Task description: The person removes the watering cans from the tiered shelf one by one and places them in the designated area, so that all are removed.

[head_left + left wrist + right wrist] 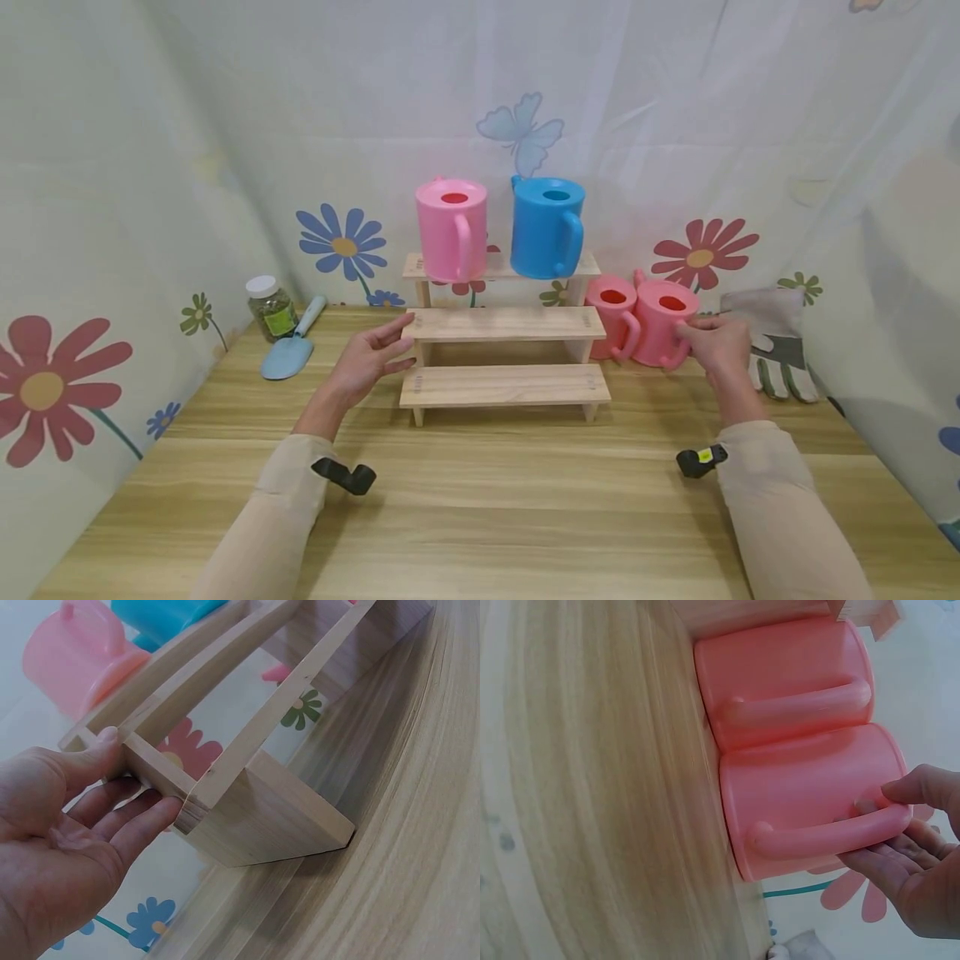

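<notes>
A wooden three-step stand (pixel 504 323) stands at the middle of the table. My left hand (pixel 369 362) touches its left end with fairly straight fingers (pixel 154 817). On the top step sit a pink watering can (pixel 441 233) and a blue watering can (pixel 536 237), handles toward me. Two more pink watering cans stand on the table right of the stand, side by side and touching. My right hand (pixel 722 343) grips the handle of the outer pink watering can (pixel 810 784), thumb over its upper end. The inner pink watering can (pixel 787 675) is close against the stand.
At the back left, a clear jar with a white lid (pixel 272 308) stands beside a light-blue hand trowel (pixel 288 357). Pale work gloves (pixel 776 350) lie at the right, behind my right hand. A flowered curtain (pixel 645 125) hangs along the table's back.
</notes>
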